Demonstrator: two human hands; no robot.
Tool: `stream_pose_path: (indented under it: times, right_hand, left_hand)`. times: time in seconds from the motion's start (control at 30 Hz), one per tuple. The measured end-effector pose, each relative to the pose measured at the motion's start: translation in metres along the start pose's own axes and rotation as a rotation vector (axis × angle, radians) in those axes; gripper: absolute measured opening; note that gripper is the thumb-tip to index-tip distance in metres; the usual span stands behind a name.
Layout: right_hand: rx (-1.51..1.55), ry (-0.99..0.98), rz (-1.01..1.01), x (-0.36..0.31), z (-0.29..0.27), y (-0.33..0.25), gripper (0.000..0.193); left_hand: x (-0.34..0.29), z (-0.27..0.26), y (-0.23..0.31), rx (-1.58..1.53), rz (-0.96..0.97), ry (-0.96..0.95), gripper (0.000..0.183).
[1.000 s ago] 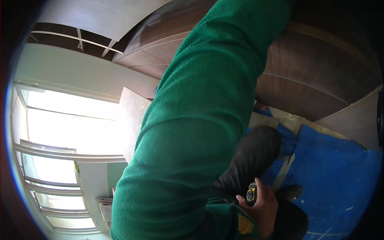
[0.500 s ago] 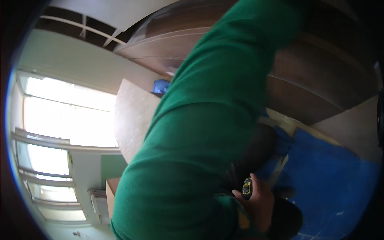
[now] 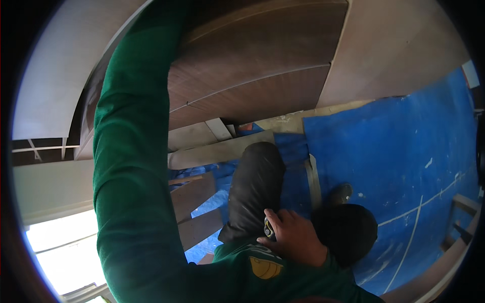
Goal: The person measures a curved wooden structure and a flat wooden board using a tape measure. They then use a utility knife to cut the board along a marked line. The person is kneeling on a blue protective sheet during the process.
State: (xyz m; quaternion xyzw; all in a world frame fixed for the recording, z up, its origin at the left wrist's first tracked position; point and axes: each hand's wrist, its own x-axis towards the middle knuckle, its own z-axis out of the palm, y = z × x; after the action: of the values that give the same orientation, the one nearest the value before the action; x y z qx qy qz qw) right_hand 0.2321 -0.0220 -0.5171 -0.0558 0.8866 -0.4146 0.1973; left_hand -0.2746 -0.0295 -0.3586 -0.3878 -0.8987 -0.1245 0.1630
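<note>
The left hand cannot be seen: the green left sleeve (image 3: 134, 166) is raised along the left side of the view and is lost in the dark at the top edge, so whether that hand is open, closed or holding anything cannot be told. The right hand (image 3: 295, 237) is held low in front of the body, with its fingers curled around a small tool (image 3: 269, 231). Most of the tool is covered by the hand; only a dark end with a touch of yellow is left showing between thumb and forefinger, and its kind is hard to make out from that. The tool is thus held within the right hand's grip, just in front of the shirt and beside one dark trouser leg (image 3: 257, 187), well apart from the raised sleeve. The other knee (image 3: 348, 230) is seen to the right of the hand as a near-black shape, and a shoe (image 3: 341, 193) above it is partly hidden by that knee. The floor is covered by a blue sheet (image 3: 384, 146), partly hidden by the legs. Several boards (image 3: 194, 197) on the left are partly covered by the sleeve. Brown panels (image 3: 252, 76) are cut off at the top, and the window (image 3: 63, 242) is washed out by glare.
</note>
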Motion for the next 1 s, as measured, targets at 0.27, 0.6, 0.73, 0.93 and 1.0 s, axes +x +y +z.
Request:
stream_pose_path:
  times: [0.27, 0.6, 0.73, 0.93, 1.0]
  right_hand:
    - [-0.019, -0.005, -0.045, -0.003, 0.005, 0.003, 0.077]
    - [0.013, -0.053, -0.038, -0.007, -0.001, 0.006, 0.078]
    - [0.02, -0.051, -0.037, -0.01, -0.002, 0.006, 0.078]
    - [0.016, 0.002, -0.05, -0.008, 0.003, 0.008, 0.074]
    - [0.013, -0.033, -0.055, -0.017, 0.01, 0.008, 0.071]
  left_hand:
    - [0.006, 0.007, -0.018, -0.075, -0.154, -0.041, 0.057]
    - [-0.006, 0.002, -0.009, -0.147, -0.234, -0.108, 0.058]
    - [-0.006, 0.0, -0.001, -0.173, -0.255, -0.14, 0.059]
    - [0.002, -0.006, 0.006, -0.209, -0.295, -0.192, 0.06]
    - [-0.004, -0.009, 0.01, -0.202, -0.321, -0.235, 0.06]
